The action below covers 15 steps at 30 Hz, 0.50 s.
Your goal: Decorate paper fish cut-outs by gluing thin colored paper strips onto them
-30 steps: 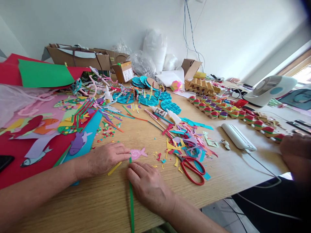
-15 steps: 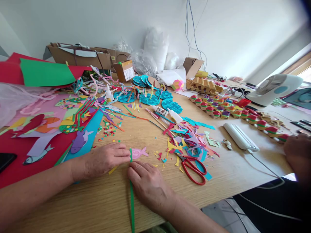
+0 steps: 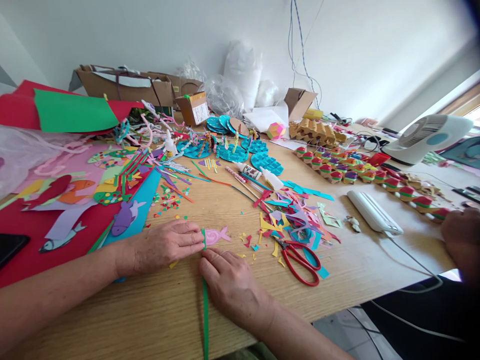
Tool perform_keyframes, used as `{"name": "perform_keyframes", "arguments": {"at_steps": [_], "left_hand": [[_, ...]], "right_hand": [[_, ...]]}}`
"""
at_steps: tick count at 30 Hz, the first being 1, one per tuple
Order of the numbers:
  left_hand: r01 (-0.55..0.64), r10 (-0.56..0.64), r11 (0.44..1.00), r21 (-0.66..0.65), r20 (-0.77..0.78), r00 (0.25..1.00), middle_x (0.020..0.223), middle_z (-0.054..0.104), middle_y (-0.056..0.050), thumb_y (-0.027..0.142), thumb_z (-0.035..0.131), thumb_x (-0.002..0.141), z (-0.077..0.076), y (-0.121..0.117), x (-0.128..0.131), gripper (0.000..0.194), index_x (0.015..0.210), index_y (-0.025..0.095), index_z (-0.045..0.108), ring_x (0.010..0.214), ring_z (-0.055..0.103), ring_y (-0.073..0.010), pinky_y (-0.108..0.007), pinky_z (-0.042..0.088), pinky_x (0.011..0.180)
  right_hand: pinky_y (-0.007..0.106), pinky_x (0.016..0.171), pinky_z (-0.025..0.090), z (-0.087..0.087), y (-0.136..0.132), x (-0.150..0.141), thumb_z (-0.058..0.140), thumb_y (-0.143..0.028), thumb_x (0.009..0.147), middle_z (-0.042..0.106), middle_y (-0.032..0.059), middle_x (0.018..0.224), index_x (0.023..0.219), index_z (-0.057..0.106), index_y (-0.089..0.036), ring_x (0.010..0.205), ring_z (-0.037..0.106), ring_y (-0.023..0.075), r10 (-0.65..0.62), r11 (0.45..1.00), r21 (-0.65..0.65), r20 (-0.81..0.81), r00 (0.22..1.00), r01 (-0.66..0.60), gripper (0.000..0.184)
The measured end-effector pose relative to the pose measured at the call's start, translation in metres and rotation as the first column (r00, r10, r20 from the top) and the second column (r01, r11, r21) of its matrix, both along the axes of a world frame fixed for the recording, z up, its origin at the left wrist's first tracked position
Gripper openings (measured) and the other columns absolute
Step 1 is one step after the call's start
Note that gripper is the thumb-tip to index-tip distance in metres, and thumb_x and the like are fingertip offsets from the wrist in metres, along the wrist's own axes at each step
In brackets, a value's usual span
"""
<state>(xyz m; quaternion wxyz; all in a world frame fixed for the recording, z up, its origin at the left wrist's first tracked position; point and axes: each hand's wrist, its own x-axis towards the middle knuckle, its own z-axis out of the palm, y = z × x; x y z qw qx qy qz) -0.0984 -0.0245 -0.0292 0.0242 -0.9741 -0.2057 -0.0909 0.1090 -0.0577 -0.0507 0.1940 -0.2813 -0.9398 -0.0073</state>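
A small pink paper fish (image 3: pixel 216 236) with a swirl pattern lies on the wooden table, its tail pointing right. Across its left part runs a narrow green paper strip (image 3: pixel 206 320), which hangs toward the table's front edge. My left hand (image 3: pixel 165 246) lies low with fingers together, holding the fish's left end down; that end is hidden under the fingertips. Just right of it, my right hand (image 3: pixel 234 282) is closed, thumb and fingers on the green strip below the fish. Red-handled scissors (image 3: pixel 302 261) lie open to the right of my right hand.
Paper scraps (image 3: pixel 288 215) are heaped behind the scissors. Glue bottles (image 3: pixel 272 179) lie farther back. Paper fish cutouts (image 3: pixel 123 217) rest on coloured sheets at left. A white power bank (image 3: pixel 375 212) with a cable, painted egg-carton strips (image 3: pixel 348 170) and another person's hand (image 3: pixel 463 235) are at right.
Both hands keep the same pose over the fish and green strip. The whole view shifts very slightly; nothing else visibly moves.
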Motion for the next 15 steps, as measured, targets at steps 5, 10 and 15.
{"name": "perform_keyframes", "arguments": {"at_steps": [5, 10, 15], "left_hand": [[0.006, -0.005, 0.999, 0.032, -0.031, 0.999, 0.117, 0.059, -0.007, 0.012, 0.034, 0.091, -0.0007, 0.0002, -0.0029, 0.031, 0.114, 0.015, 0.055, 0.110, 0.045, -0.0226, -0.036, 0.036, 0.092], [0.034, -0.032, 0.997, 0.072, -0.030, 0.999, 0.120, 0.058, -0.007, 0.013, 0.033, 0.091, 0.0006, 0.0022, -0.0019, 0.031, 0.113, 0.015, 0.055, 0.113, 0.043, -0.0225, -0.035, 0.035, 0.093], [0.032, -0.029, 0.994, 0.100, -0.037, 0.999, 0.119, 0.058, -0.006, 0.012, 0.034, 0.090, 0.0027, 0.0016, 0.0006, 0.031, 0.113, 0.017, 0.056, 0.114, 0.043, -0.0231, -0.036, 0.036, 0.091]], "right_hand": [[0.025, 0.065, 0.044, -0.0002, 0.0005, 0.0016, 0.041, -0.014, 0.086, 0.061, 0.0038, 0.085, 0.080, 0.053, -0.016, 0.073, 0.055, 0.0151, 0.008, 1.000, 0.010, 0.011, 1.000, -0.008, 0.013], [0.024, 0.061, 0.043, 0.0042, 0.0011, 0.0037, 0.038, -0.014, 0.088, 0.060, 0.0026, 0.079, 0.077, 0.053, -0.016, 0.067, 0.054, 0.0141, -0.003, 1.000, 0.023, -0.001, 1.000, 0.003, 0.019], [0.023, 0.063, 0.044, 0.0050, 0.0026, 0.0083, 0.035, -0.011, 0.088, 0.063, 0.0050, 0.079, 0.079, 0.055, -0.015, 0.071, 0.057, 0.0144, -0.021, 1.000, -0.009, -0.066, 0.998, 0.020, 0.022]]}}
